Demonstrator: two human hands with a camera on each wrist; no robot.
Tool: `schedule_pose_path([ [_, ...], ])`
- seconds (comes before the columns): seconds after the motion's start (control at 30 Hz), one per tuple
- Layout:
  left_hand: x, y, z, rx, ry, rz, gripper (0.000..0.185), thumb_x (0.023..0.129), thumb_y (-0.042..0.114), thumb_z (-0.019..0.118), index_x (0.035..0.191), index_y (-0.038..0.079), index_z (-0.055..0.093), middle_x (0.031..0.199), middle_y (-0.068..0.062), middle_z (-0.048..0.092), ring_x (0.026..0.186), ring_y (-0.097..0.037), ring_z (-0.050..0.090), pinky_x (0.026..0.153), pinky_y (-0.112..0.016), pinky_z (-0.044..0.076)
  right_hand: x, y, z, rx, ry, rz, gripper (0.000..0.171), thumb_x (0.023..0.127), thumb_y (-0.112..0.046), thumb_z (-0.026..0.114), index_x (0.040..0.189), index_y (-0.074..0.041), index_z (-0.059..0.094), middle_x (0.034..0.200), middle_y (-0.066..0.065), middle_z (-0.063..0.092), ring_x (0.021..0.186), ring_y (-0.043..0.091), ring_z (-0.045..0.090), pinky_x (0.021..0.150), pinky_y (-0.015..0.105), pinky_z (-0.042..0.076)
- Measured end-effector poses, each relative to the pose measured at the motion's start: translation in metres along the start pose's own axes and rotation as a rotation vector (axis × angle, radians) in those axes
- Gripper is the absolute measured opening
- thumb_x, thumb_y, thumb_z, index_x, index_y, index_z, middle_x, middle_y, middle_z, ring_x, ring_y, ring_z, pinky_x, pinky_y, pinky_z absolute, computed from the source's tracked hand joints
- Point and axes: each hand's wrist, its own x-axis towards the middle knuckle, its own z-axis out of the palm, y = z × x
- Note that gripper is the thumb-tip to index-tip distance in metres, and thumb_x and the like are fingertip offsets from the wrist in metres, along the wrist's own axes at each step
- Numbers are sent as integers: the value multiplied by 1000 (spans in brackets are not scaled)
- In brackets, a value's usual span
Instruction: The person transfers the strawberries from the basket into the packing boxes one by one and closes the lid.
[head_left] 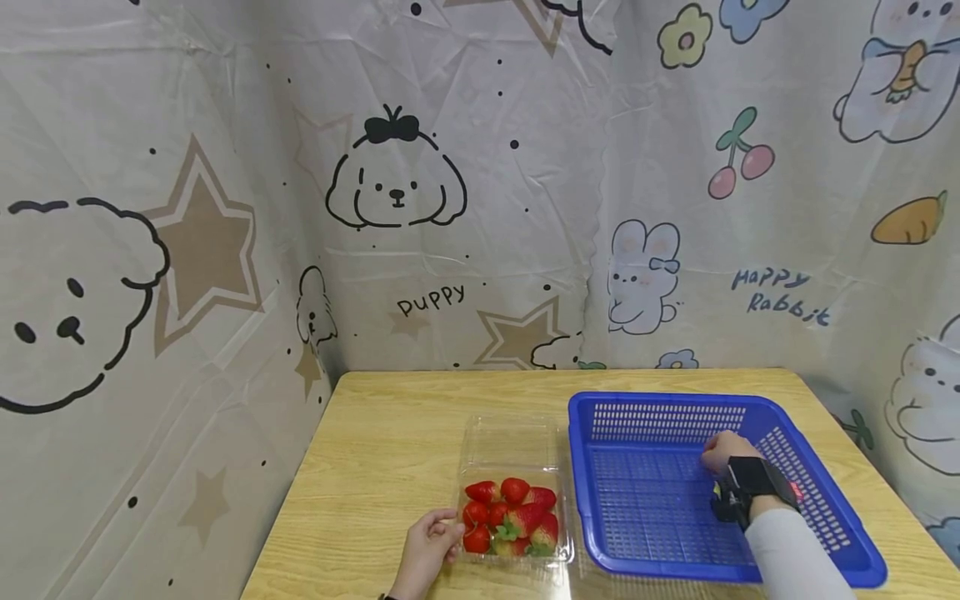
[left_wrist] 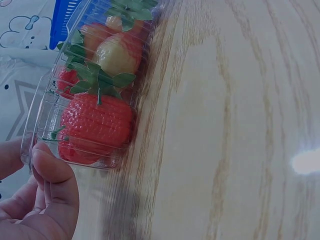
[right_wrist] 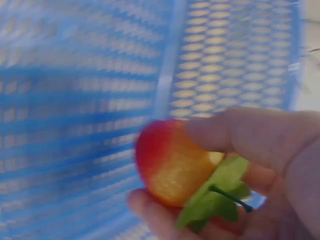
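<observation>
A clear plastic punnet (head_left: 512, 454) with its lid open holds several red strawberries (head_left: 512, 515) on the wooden table. My left hand (head_left: 427, 552) grips the punnet's near left corner; in the left wrist view the thumb and fingers (left_wrist: 52, 182) pinch the punnet (left_wrist: 45, 120) rim beside the strawberries (left_wrist: 97, 122). My right hand (head_left: 726, 454) is inside the blue basket (head_left: 660, 408), low over its floor. In the right wrist view its fingers (right_wrist: 240, 135) hold a half-red, half-yellow strawberry (right_wrist: 170, 170) with green leaves, above the basket (right_wrist: 75, 100) mesh.
The blue perforated basket sits at the table's right, holding only my hand. The wooden table (head_left: 390, 433) is bordered by cartoon-print cloth walls (head_left: 390, 192) at back and both sides. Bare tabletop (left_wrist: 240, 125) lies left of the punnet.
</observation>
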Motion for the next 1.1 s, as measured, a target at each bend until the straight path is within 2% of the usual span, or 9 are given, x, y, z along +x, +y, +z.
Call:
schedule_pose_path([
  [0.1, 0, 0, 0, 6, 1, -4, 37, 86, 4, 60, 114, -17, 48, 65, 1, 53, 52, -8, 52, 49, -20, 45, -4, -24, -14, -1, -31, -45, 18, 72, -6, 56, 83, 5, 65, 64, 3, 52, 56, 15, 45, 50, 28, 37],
  [0.2, -1, 2, 0, 10, 1, -1, 36, 87, 5, 60, 114, -16, 48, 65, 1, 53, 52, -8, 51, 49, -20, 45, -9, -53, -28, -25, -14, -102, 27, 77, -10, 57, 96, 8, 64, 80, 15, 61, 67, 22, 53, 60, 37, 46],
  [0.3, -2, 3, 0, 6, 0, 5, 36, 87, 5, 60, 113, -16, 48, 64, 0, 53, 52, -8, 51, 48, -20, 45, -13, -81, -38, -35, 18, -173, 32, 83, -14, 59, 106, 8, 61, 100, 25, 60, 80, 29, 56, 69, 46, 46],
  [0.37, -2, 3, 0, 5, 1, 11, 36, 87, 5, 60, 113, -17, 48, 64, 1, 52, 51, -7, 51, 48, -19, 45, -15, -98, -41, -16, 47, -225, 35, 84, -14, 59, 110, 9, 59, 103, 27, 59, 78, 29, 55, 69, 44, 47],
  [0.53, -3, 2, 0, 4, 4, 19, 36, 86, 4, 60, 112, -17, 48, 64, 1, 52, 51, -7, 50, 48, -18, 44, -19, -138, -39, 44, 133, -358, 38, 85, -10, 60, 118, 8, 55, 98, 24, 59, 66, 19, 51, 58, 30, 44],
  [0.7, -3, 2, 0, 1, 1, 9, 37, 87, 5, 60, 113, -17, 48, 64, 1, 52, 51, -8, 51, 48, -19, 45, -25, -174, -23, 93, 189, -469, 38, 84, -9, 61, 120, 4, 56, 101, 21, 60, 68, 18, 52, 57, 26, 44],
  [0.9, -1, 2, -1, 16, 0, -15, 37, 87, 7, 61, 114, -16, 48, 64, 2, 52, 52, -8, 51, 50, -21, 45, -31, -211, 14, 94, 242, -573, 38, 82, -10, 64, 119, -4, 59, 101, 16, 60, 70, 16, 51, 55, 25, 43],
  [1.0, -1, 2, -1, 14, 4, -14, 38, 87, 7, 61, 114, -16, 48, 64, 2, 52, 52, -8, 51, 50, -21, 45, -35, -226, 33, 83, 214, -594, 37, 81, -10, 66, 118, -6, 61, 98, 13, 60, 66, 13, 50, 52, 23, 42],
  [1.1, -1, 2, -1, 7, 4, -10, 38, 87, 7, 61, 114, -16, 48, 64, 2, 52, 52, -9, 51, 49, -21, 45, -38, -236, 50, 50, 162, -656, 36, 80, -9, 67, 116, -5, 62, 95, 12, 60, 65, 10, 50, 53, 21, 44],
])
